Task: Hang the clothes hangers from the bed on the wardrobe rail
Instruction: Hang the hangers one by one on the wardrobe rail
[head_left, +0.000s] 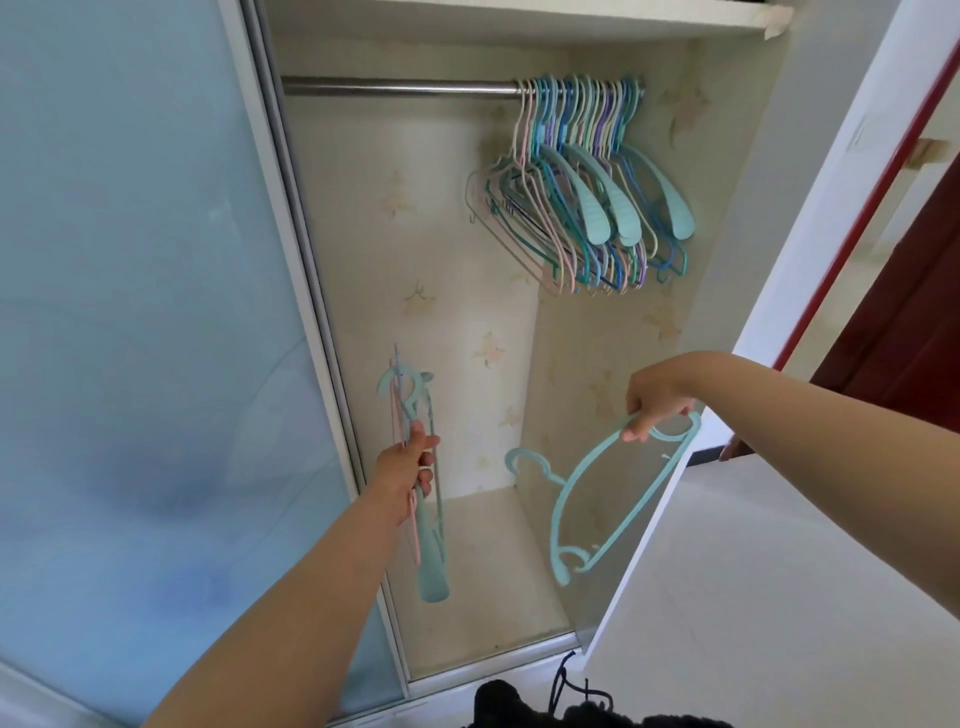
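A steel wardrobe rail (395, 87) runs across the top of the open wardrobe. Several pastel hangers (587, 182) hang bunched at its right end. My left hand (408, 462) grips a small bundle of hangers (428, 540), teal and pink, held upright with the hooks pointing up, low at the wardrobe's left side. My right hand (654, 402) pinches the shoulder of a single teal hanger (608, 493), which dangles tilted with its hook pointing left, in front of the wardrobe's lower right.
A frosted blue sliding door (135, 312) covers the wardrobe's left half. A white shelf (571, 18) sits above the rail. A dark red room door (904, 312) stands at right. Dark clothing with a cord (566, 701) lies at the bottom edge.
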